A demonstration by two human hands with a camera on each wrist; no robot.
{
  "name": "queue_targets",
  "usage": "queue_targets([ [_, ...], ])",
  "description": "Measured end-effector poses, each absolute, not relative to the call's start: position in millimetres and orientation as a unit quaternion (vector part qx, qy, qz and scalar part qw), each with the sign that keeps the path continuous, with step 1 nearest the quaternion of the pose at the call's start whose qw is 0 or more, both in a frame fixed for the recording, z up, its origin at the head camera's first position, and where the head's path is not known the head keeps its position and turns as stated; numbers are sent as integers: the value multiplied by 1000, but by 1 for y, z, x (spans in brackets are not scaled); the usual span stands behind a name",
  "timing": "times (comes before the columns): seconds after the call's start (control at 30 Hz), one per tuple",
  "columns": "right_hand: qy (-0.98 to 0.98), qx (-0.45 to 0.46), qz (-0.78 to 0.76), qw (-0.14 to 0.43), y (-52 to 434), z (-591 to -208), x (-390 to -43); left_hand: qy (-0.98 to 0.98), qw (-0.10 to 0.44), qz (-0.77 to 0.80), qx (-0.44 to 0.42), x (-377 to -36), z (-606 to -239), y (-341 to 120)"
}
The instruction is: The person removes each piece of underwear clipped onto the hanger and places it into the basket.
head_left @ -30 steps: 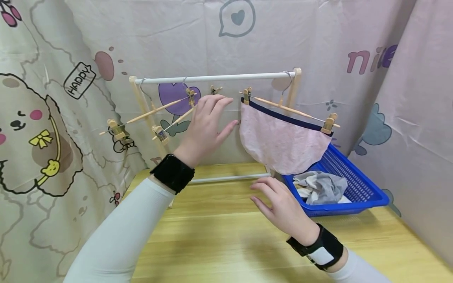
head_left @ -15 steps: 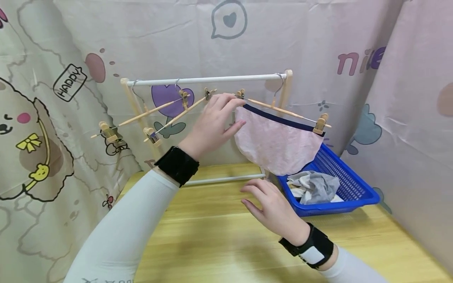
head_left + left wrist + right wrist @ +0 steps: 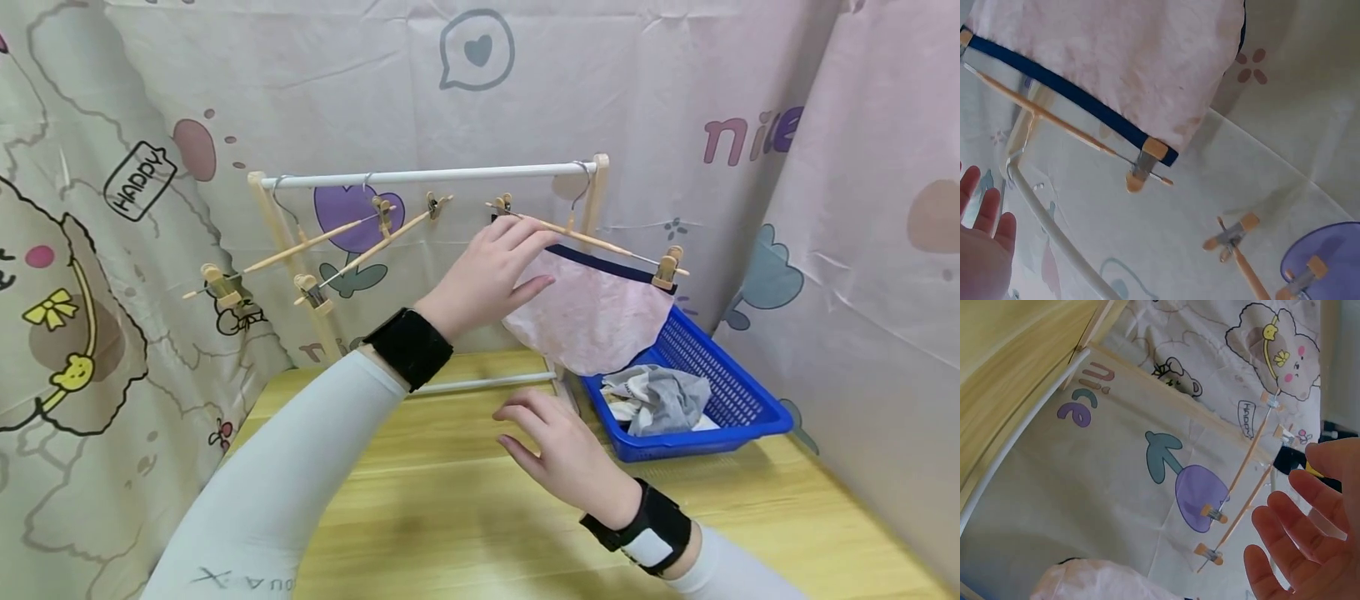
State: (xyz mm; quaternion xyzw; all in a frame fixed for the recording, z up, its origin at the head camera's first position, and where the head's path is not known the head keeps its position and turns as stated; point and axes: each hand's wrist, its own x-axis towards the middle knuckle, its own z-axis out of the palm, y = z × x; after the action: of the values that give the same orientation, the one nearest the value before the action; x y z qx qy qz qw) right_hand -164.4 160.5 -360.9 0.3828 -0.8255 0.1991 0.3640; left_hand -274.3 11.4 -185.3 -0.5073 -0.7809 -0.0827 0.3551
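A pair of pink underpants (image 3: 592, 308) with a navy waistband hangs from a wooden clip hanger (image 3: 592, 240), held by a clip (image 3: 668, 268) at each end. In front of its left part is my left hand (image 3: 491, 275), fingers slightly bent and holding nothing. The left wrist view shows these fingers (image 3: 986, 215) apart from the hanger and cloth. My right hand (image 3: 558, 450) hovers lower, over the table, with loosely curved fingers. Nothing lies in its grasp in the right wrist view, where its fingers (image 3: 1285, 531) are spread.
Two bare clip hangers (image 3: 300, 248) hang at the left of the white rail (image 3: 450, 175) on a wooden stand. A blue basket (image 3: 712, 442) with a crumpled grey cloth (image 3: 671, 400) stands right on the wooden table (image 3: 420, 517). A printed curtain (image 3: 637, 75) surrounds it.
My left hand has moved right, from beside the bare hangers to in front of the underpants. The right hand keeps nearly the same pose. The head view has shifted slightly.
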Motion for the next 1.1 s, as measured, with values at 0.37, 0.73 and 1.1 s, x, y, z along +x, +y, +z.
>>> queue_targets([
  [0.37, -824, 397, 186, 360, 155, -362, -161, -775, 338, -10, -534, -277, -197, 40],
  [0.73, -825, 394, 191, 358, 162, -365, -159, -801, 300, -3, -519, -277, -207, 66],
  [1.1, -820, 402, 195, 358, 156, -366, -163, -816, 263, -4, -515, -280, -204, 83],
])
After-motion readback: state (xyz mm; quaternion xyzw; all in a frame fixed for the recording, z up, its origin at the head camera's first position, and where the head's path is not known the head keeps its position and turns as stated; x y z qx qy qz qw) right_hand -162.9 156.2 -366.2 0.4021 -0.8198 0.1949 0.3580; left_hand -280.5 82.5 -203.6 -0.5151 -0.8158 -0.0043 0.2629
